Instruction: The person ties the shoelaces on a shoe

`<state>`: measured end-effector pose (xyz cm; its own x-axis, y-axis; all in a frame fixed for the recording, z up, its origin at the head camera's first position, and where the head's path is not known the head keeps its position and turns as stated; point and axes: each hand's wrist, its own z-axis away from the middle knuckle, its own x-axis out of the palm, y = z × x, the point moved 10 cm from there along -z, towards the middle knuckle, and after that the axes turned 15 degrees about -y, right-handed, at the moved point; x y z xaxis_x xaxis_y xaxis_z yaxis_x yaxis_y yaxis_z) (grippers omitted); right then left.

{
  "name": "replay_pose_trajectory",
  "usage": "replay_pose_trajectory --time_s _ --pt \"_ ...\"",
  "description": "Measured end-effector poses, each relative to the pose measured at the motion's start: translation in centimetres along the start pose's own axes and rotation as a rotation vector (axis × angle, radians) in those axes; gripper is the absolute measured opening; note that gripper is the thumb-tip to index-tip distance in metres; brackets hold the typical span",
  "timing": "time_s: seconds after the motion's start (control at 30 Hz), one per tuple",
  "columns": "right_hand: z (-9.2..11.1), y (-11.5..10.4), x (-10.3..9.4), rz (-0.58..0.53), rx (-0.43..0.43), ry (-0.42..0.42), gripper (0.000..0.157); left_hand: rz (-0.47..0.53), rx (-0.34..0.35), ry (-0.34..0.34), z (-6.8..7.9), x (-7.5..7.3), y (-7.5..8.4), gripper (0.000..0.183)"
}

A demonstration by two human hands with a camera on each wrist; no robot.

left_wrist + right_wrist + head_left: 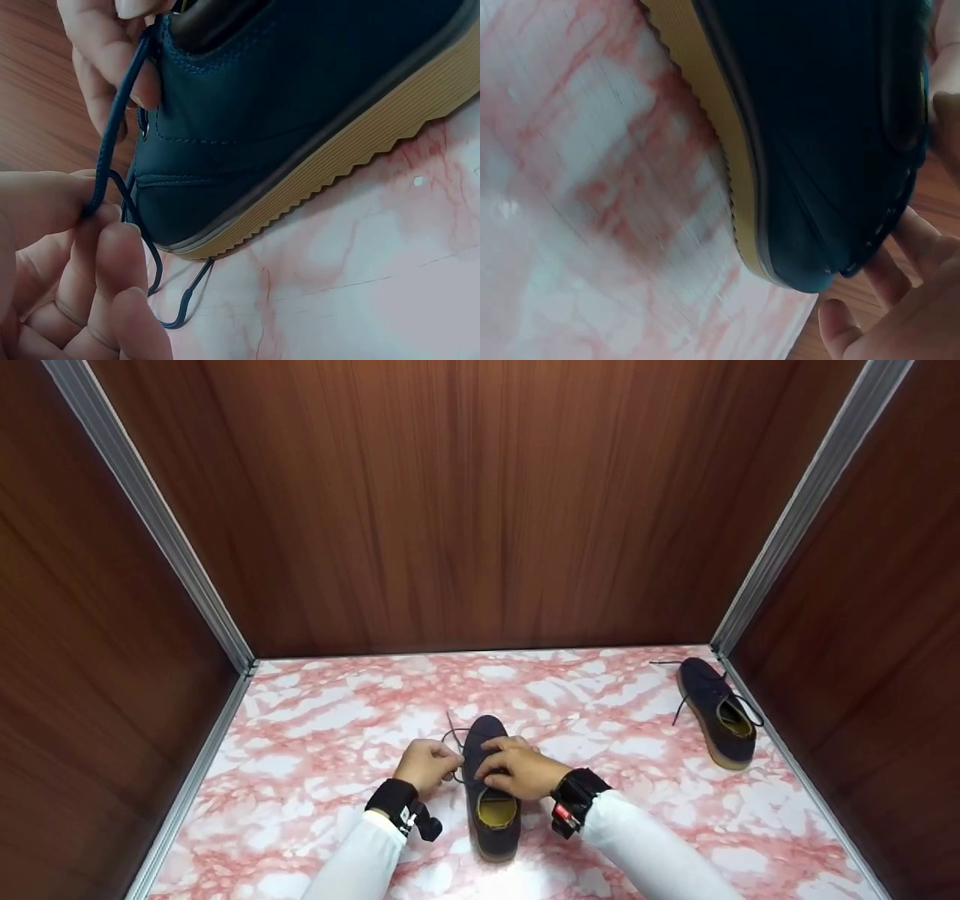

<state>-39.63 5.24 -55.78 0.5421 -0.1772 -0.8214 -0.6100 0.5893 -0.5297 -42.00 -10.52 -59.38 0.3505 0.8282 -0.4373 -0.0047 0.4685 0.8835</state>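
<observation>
A dark navy lace-up shoe with a tan ridged sole stands upright in front of me, toe pointing away. At its left side my left hand pinches a dark blue shoelace between thumb and fingers. The held stretch of lace runs up to the eyelets near the shoe's opening. My right hand lies across the lacing from the right, its fingers spread, gently bent and touching the upper. Another lace length hangs by the toe to the floor. Whether the right fingertips hold any lace is hidden.
A second matching shoe stands at the far right near the side wall, its laces loose. Brown wood-grain panels enclose the pink-and-white marbled surface on the back and both sides, with metal rails at the corners.
</observation>
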Motion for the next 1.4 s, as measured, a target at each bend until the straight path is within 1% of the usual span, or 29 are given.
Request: replay_pose_trajectory --time_s 0.13,0.23,0.3,0.4,0.53,0.63,0.7,0.83,0.93,1.0,1.07,1.23,1.33,1.4 --pt "-0.1 0.2 0.3 -0.073 0.008 -0.022 0.010 0.077 -0.047 -0.004 0.0 0.2 -0.5 0.017" --pt "-0.1 0.5 0.3 -0.126 0.021 -0.019 0.013 0.098 -0.064 -0.009 0.0 0.4 -0.6 0.017" --pt "-0.1 0.7 0.2 -0.154 0.023 -0.004 0.017 0.099 -0.069 -0.013 0.0 0.6 -0.6 0.017" --pt "-0.1 1.0 0.1 -0.180 0.020 0.028 0.020 0.100 -0.057 -0.017 -0.1 0.7 -0.4 0.017" --pt "-0.2 1.1 -0.3 -0.206 -0.024 0.078 0.022 0.155 -0.077 -0.038 -0.2 1.1 -0.7 0.017" --pt "-0.3 1.3 -0.5 -0.227 -0.035 0.108 0.021 0.185 -0.087 -0.042 -0.2 1.1 -1.0 0.018" --pt "-0.3 1.6 -0.6 -0.241 -0.029 0.132 0.021 0.179 -0.086 -0.034 -0.2 1.0 -1.0 0.020" --pt "-0.2 2.2 -0.8 -0.279 0.011 0.163 0.019 0.145 -0.082 -0.018 -0.2 0.5 -1.4 0.023" --pt "-0.1 2.4 -0.8 -0.297 0.028 0.169 0.019 0.138 -0.093 -0.005 -0.3 0.1 -2.0 0.023" --pt "-0.1 2.5 -0.8 -0.302 0.033 0.172 0.019 0.123 -0.101 0.011 -0.4 -0.4 -2.4 0.022" --pt "0.0 2.5 -0.8 -0.304 0.043 0.173 0.020 0.083 -0.110 0.038 -0.4 -0.9 -2.8 0.019" --pt "0.0 2.4 -0.8 -0.303 0.041 0.181 0.022 -0.085 -0.122 0.122 -0.7 -2.1 -3.0 0.010" --pt "0.0 2.3 -0.9 -0.299 0.038 0.185 0.021 -0.195 -0.087 0.157 -1.1 -2.4 -2.5 0.007" --pt "0.0 2.3 -0.9 -0.293 0.039 0.186 0.020 -0.261 -0.052 0.166 -1.4 -2.3 -2.0 0.006"
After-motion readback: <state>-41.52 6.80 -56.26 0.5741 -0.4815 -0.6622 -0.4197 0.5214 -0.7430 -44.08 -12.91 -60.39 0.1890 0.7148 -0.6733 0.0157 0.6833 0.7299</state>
